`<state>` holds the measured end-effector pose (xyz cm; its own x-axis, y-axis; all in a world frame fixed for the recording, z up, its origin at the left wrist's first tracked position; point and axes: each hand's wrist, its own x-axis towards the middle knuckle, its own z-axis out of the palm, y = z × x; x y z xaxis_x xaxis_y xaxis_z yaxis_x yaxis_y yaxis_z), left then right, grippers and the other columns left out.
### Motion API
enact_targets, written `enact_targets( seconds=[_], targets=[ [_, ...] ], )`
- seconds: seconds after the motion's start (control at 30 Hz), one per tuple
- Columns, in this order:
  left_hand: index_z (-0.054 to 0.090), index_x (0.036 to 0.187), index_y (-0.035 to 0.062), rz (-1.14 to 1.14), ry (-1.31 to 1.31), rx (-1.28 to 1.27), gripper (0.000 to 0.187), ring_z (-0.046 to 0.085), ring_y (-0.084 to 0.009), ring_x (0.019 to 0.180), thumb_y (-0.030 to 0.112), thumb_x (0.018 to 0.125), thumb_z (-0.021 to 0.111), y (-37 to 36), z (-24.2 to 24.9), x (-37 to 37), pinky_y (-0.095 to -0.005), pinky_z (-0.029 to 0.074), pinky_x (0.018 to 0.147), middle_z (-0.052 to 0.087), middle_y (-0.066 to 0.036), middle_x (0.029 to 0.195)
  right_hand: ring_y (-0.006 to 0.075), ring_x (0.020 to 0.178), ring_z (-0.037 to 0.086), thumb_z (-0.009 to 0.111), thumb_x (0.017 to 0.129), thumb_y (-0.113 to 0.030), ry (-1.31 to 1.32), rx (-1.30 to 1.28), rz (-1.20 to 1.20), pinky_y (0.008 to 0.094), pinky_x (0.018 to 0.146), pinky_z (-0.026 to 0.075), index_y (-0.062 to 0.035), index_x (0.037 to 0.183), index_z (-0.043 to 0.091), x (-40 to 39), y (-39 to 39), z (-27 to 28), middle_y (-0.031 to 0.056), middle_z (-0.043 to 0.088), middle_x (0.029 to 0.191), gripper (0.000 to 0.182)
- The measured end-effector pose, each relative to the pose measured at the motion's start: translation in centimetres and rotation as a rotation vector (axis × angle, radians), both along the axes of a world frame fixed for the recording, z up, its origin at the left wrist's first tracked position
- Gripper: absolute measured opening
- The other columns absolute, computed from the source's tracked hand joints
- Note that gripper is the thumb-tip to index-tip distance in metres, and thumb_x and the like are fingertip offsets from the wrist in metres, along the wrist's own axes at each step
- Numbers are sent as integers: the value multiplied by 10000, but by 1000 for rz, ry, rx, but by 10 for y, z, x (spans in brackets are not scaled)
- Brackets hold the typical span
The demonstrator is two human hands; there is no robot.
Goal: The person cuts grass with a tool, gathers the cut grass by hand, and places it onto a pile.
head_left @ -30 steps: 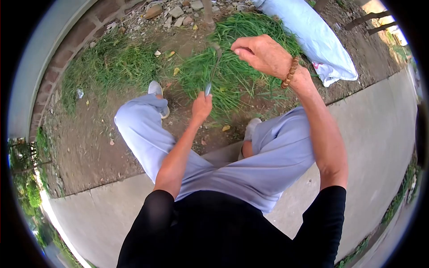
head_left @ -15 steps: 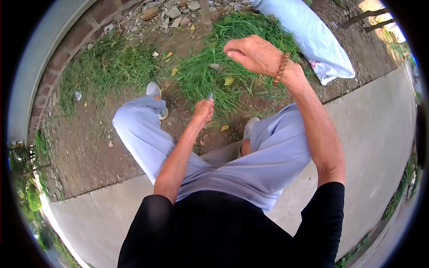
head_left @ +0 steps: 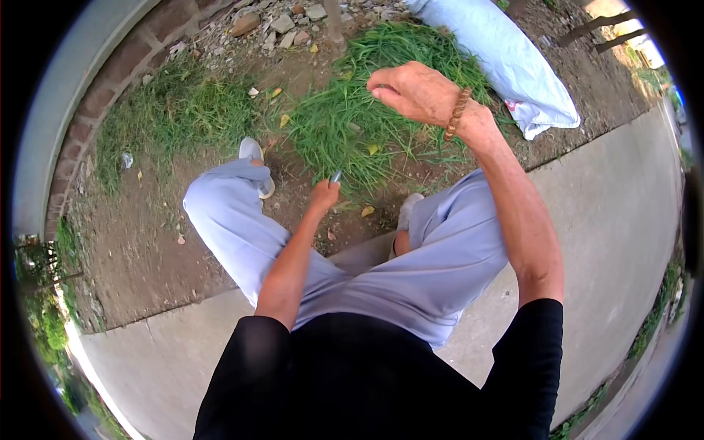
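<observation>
My left hand [head_left: 323,195] is closed around a tool with a short, shiny metal tip [head_left: 336,177], held at the near edge of a heap of cut grass [head_left: 330,132]. Most of that tool is hidden in the fist. Above the right part of the heap, my right hand [head_left: 414,92] is bent at the wrist with its fingers curled in towards the thumb. I cannot tell whether anything is inside those fingers. A brown bead bracelet [head_left: 458,114] circles the right wrist.
A pale blue sack [head_left: 506,62] lies at the upper right beside a concrete path [head_left: 601,205]. More grass [head_left: 183,110] covers the soil at left. Stones [head_left: 282,22] and a thin trunk [head_left: 334,18] stand beyond. My shoes [head_left: 251,150] flank the heap.
My left hand has drawn back slightly towards me and to the left, its metal tip now tilted to the right. Grass in the heap has shifted a little; my right hand is nearly still.
</observation>
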<state>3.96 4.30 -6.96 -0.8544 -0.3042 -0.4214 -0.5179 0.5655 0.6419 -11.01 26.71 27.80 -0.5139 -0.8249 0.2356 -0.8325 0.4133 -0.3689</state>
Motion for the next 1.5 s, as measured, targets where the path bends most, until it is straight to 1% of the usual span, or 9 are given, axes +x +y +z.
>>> enact_targets(
  seconds=[0.47,0.6,0.67,0.73,0.87,1.13,1.4,1.47,1.5],
  targets=[
    [544,850,-33,244,445,-129,326,596,-485,771,287,906,511,-13,101,-24,-526,448,683,611,-281,751,359,755,622,526,892,-180,42,-35,-6,463,689,491,-41,936,633,0,3,-5,167,634,755,181],
    [526,900,-29,175,353,-150,340,589,-499,804,310,911,513,11,65,-6,-527,453,695,609,-300,777,349,751,626,525,893,-178,27,-26,-10,459,686,491,-38,935,629,-1,1,-6,162,635,753,179],
    [509,863,12,88,427,-206,319,588,-403,580,326,918,522,14,19,9,-475,443,522,593,-210,668,345,756,628,526,895,-180,27,-17,-9,457,686,493,-39,938,629,-1,-1,-6,159,637,758,180],
    [479,817,66,289,-160,747,280,445,-191,397,320,926,521,30,32,17,-347,330,370,492,-63,584,345,768,630,528,898,-189,11,-16,-7,459,694,495,-40,944,629,1,-2,-5,155,638,763,185],
    [446,782,112,294,-126,996,261,285,-47,395,315,927,525,39,62,9,-244,206,354,369,29,573,345,786,630,531,900,-200,43,-21,-21,463,705,496,-47,942,628,8,-4,-4,155,638,774,185],
    [488,790,5,134,531,154,306,499,-254,527,280,906,558,20,68,-16,-400,410,523,520,-124,607,352,796,628,540,899,-199,42,-23,-16,472,704,495,-57,944,626,7,-4,-2,160,636,781,172],
    [465,815,6,94,123,2,293,501,-250,494,273,921,520,25,-10,16,-411,407,478,494,-118,585,349,790,630,541,901,-198,12,15,-39,462,698,497,-53,950,627,10,-5,4,156,639,787,177],
    [428,784,69,313,-89,775,262,402,-149,406,267,930,516,37,41,19,-333,315,369,431,-36,565,347,793,631,543,901,-197,3,14,-40,459,701,499,-51,953,628,11,-6,4,155,640,791,177],
    [428,784,69,311,-90,774,262,402,-149,406,267,930,516,36,51,16,-333,315,369,431,-36,565,346,796,632,545,899,-197,15,9,-37,457,705,501,-50,955,628,11,-7,3,155,642,792,178]
  ],
)
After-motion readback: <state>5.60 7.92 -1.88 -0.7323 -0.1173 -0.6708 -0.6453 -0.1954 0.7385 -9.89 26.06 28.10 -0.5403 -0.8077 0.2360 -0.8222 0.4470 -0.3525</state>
